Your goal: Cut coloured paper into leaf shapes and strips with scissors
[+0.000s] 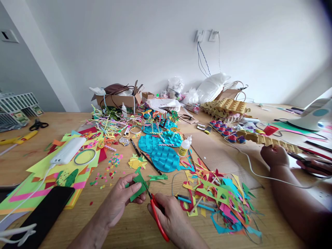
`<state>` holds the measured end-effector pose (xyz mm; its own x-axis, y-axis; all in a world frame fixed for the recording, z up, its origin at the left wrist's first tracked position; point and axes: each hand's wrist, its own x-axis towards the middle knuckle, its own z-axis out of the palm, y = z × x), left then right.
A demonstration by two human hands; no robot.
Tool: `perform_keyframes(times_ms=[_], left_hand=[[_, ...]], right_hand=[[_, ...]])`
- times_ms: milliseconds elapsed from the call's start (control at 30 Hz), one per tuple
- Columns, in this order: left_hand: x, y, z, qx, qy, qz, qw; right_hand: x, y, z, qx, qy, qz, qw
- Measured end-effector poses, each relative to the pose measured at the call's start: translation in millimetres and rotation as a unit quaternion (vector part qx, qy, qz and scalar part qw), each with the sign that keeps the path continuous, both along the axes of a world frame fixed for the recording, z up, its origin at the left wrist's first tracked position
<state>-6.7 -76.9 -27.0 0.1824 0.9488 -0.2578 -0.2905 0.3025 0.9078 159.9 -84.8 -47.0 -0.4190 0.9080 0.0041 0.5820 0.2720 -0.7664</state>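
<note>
Green paper [140, 179]: flat, angular
Scissors [156, 217]: red curved handles, slim blades
Left hand [127, 191]: angled inward, pinching the paper
Right hand [168, 213]: wrapped round handles

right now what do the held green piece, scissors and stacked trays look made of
Green piece: matte paper or thin card, by its flat colour and crisp edges. Scissors: evenly red, smooth handles suggest plastic; slim dark blades, probably metal. Stacked trays: dull, probably moulded pulp, from the egg-carton cups.
</note>
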Motion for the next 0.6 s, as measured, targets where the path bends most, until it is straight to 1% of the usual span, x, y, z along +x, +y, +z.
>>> perform_keyframes(times_ms=[333,600], left_hand=[[4,-2,-2.7,-0.017,-0.002,-0.034,0.999],[4,-1,-5.5,-0.021,-0.007,-0.043,0.999]], right_hand=[[1,2,0.4,-0.003,0.033,0.018,0.999],[-2,2,-10.0,0.011,0.014,0.002,1.0]])
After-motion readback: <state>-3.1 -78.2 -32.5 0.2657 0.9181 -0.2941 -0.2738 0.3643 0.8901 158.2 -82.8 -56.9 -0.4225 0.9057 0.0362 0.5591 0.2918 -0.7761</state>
